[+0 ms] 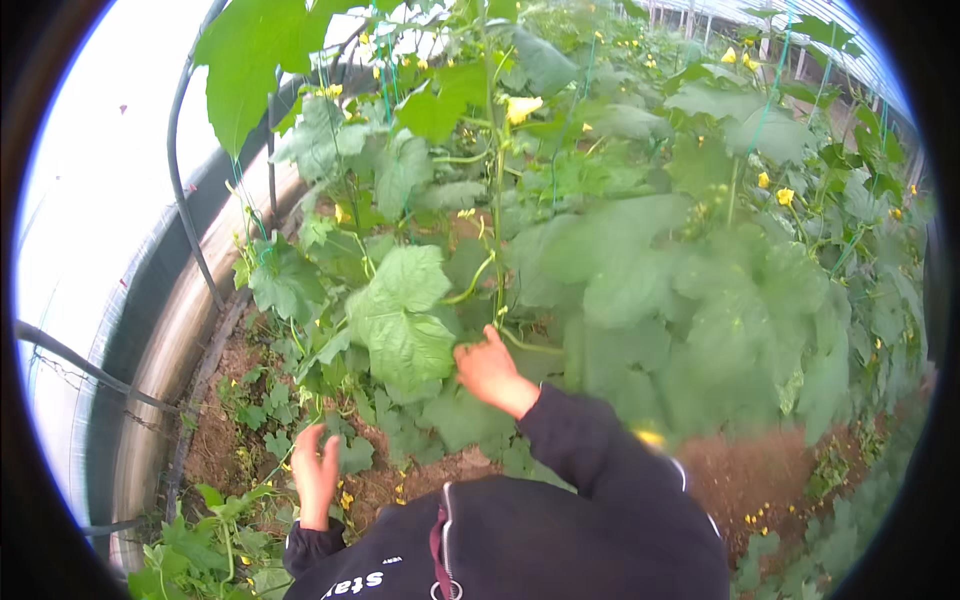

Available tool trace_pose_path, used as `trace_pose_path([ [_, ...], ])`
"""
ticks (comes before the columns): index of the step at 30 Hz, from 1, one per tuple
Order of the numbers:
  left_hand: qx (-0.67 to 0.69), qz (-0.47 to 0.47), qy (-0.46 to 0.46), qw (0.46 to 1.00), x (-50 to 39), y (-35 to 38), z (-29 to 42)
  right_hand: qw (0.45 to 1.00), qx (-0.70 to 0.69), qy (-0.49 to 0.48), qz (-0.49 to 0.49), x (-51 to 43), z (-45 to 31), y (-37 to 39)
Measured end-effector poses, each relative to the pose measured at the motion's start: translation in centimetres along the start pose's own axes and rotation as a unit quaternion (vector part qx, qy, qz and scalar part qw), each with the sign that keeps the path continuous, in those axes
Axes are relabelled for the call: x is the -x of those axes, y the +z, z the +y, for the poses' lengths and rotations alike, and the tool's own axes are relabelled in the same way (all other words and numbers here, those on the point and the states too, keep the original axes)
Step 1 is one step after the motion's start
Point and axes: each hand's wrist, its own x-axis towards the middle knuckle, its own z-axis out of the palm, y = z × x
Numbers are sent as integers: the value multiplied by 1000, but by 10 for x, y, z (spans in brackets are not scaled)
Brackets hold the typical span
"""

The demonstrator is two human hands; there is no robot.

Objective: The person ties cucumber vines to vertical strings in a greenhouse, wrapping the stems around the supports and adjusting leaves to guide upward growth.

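Observation:
My right hand (pixel 495 373) reaches in among the leaves of a climbing gourd vine. Its fingertips are by the right edge of a broad lobed leaf (pixel 409 311) and just below the upright main stem (pixel 499 217). Whether the fingers grip anything there is hidden. Lower and to the left, my left hand (pixel 315 466) is raised with thumb and fingers apart, and nothing shows in it. A thin leaf stalk (pixel 472 283) curves off the main stem above my right hand. Higher on this stem, a pale yellow flower (pixel 523 109) is open.
Large blurred leaves (pixel 705 307) crowd close on the right. Green support strings (pixel 769 97) hang among the vines. Along the left run a plastic greenhouse wall (pixel 90 195) and bent metal poles (pixel 178 165). Brown soil (pixel 742 469) with fallen yellow petals lies below.

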Motion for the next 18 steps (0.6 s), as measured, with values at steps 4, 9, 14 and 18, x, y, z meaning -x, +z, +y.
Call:
trace_pose_path([
  [4, 256, -10, 221, 941, -46, 23, 153, 991, -120, -20, 49, 16, -10, 29],
  [9, 229, 149, 341, 900, -163, 75, 283, 942, -311, -117, 52, 56, -39, 16],
  [14, 407, -188, 234, 863, -231, 123, 312, 844, -512, -100, 125, 114, -13, -11],
  [18, 496, -239, 209, 808, -228, 133, 283, 723, -646, -67, 237, 116, 25, -96],
])
